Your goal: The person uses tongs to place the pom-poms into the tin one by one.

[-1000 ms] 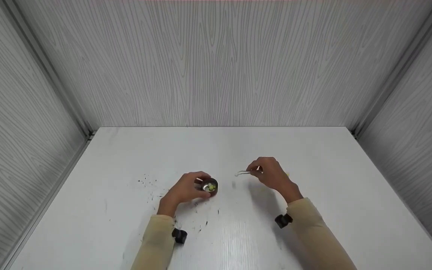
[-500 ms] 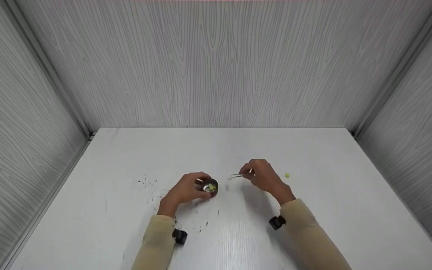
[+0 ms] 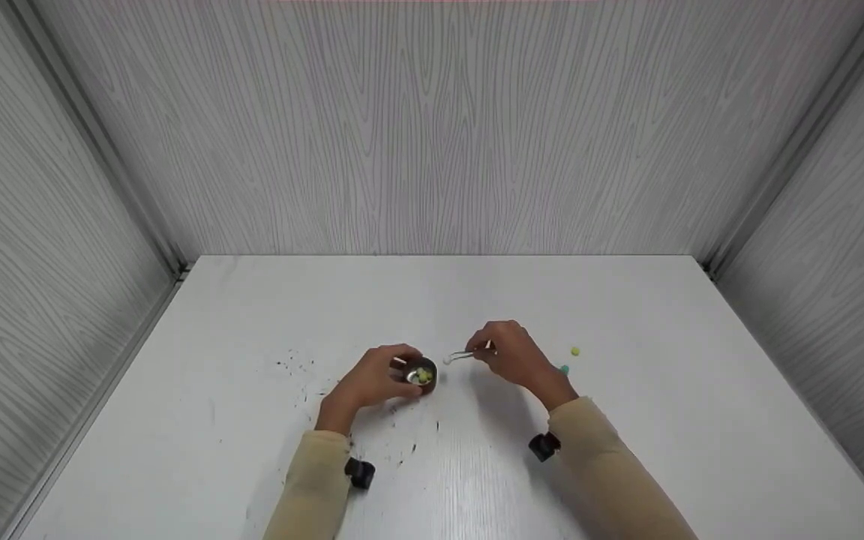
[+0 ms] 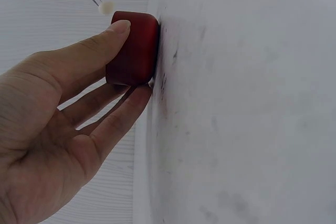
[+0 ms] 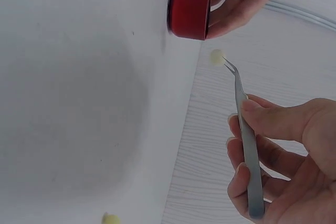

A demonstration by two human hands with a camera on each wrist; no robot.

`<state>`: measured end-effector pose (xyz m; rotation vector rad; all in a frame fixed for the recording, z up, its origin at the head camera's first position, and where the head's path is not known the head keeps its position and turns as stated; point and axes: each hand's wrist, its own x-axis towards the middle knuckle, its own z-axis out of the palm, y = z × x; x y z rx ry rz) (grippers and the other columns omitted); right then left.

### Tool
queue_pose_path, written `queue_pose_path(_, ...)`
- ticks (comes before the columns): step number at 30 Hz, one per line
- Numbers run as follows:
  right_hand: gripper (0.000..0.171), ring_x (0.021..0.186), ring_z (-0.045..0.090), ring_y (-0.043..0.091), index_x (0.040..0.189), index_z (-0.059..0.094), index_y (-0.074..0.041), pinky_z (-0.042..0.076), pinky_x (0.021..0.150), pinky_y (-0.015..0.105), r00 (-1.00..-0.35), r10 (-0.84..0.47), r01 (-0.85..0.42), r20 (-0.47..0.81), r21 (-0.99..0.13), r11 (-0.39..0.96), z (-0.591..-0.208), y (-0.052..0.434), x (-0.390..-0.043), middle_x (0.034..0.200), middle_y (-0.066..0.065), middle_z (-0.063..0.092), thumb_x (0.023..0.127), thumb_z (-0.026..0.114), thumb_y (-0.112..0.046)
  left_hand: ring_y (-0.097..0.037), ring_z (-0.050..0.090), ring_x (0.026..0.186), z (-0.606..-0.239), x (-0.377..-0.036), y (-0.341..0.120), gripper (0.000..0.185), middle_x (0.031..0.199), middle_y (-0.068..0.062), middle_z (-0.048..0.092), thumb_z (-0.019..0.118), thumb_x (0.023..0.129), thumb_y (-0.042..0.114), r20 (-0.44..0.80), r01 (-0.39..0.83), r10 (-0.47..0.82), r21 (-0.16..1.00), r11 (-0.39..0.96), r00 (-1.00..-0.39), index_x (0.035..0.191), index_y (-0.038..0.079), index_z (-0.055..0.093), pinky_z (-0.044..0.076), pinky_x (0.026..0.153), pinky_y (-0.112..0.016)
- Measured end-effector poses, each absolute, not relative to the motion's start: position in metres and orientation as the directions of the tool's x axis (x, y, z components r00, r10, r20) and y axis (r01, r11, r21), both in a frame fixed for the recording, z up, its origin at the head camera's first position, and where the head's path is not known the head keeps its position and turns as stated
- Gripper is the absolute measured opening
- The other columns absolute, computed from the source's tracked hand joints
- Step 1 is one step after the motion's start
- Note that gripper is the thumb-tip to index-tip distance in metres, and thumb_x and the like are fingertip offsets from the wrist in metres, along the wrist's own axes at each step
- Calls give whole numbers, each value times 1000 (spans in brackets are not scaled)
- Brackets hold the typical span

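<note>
My left hand (image 3: pixel 373 379) grips a small red cup (image 4: pixel 137 48) standing upright on the white table, thumb on one side and fingers on the other. Inside the cup, which looks silvery in the head view, lie several yellow-green and pale balls (image 3: pixel 423 375). Bent-tip tweezers (image 5: pixel 250 156) are pinched between the thumb and fingers of my right hand (image 3: pixel 511 356). A pale, cream-coloured little ball (image 5: pixel 217 56) is at the tweezers' tips, in the air just right of the cup's rim in the head view.
To the right of my right hand, a yellow ball (image 3: pixel 575 351) and a teal ball (image 3: pixel 565 370) lie on the table (image 3: pixel 664 450). Dark specks (image 3: pixel 301 362) are scattered around the left hand. Grey wood-grain panels (image 3: pixel 432 135) enclose the table at the back and sides.
My right hand has moved left with the tweezers and pale ball, closer to the cup. The yellow and teal balls have come into sight behind it. The left hand and cup stay put.
</note>
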<state>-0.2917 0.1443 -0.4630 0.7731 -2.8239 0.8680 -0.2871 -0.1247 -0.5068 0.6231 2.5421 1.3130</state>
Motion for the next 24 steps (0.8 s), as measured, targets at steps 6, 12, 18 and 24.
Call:
queue_pose_path(6, 17, 86, 69, 21, 98, 82, -6, 61, 77, 40, -865, -452, -497, 218, -496, 712, -463, 137, -292, 93, 9, 76, 92, 71, 5, -38, 66, 124, -507, -287, -125, 50, 132, -15, 68, 83, 87, 11, 3, 270, 461, 813, 516, -888, 133, 7, 65, 56, 105, -50)
queue_pose_path(12, 17, 87, 71, 22, 96, 82, -6, 62, 77, 40, -847, -477, -529, 236, -472, 705, -464, 130, -291, 92, 10, 76, 92, 71, 6, -38, 65, 126, -506, -286, -124, 50, 132, -14, 68, 83, 87, 12, 1, 268, 458, 812, 518, -889, 134, 8, 64, 55, 106, -51)
queue_pose_path(18, 17, 88, 71, 23, 97, 82, -7, 62, 78, 40, -841, -490, -537, 230, -465, 704, -467, 124, -293, 94, 9, 77, 92, 72, 5, -38, 66, 125, -506, -286, -125, 51, 132, -14, 68, 84, 86, 12, 1, 262, 460, 822, 505, -888, 133, 8, 65, 55, 106, -52)
queue_pose_path(24, 17, 90, 71, 23, 100, 82, -5, 62, 78, 41, -850, -490, -517, 196, -497, 697, -469, 117, -294, 94, 10, 76, 93, 70, 5, -38, 65, 126, -507, -287, -126, 52, 133, -14, 68, 84, 86, 11, 7, 275, 469, 818, 506, -883, 134, 7, 64, 55, 107, -51)
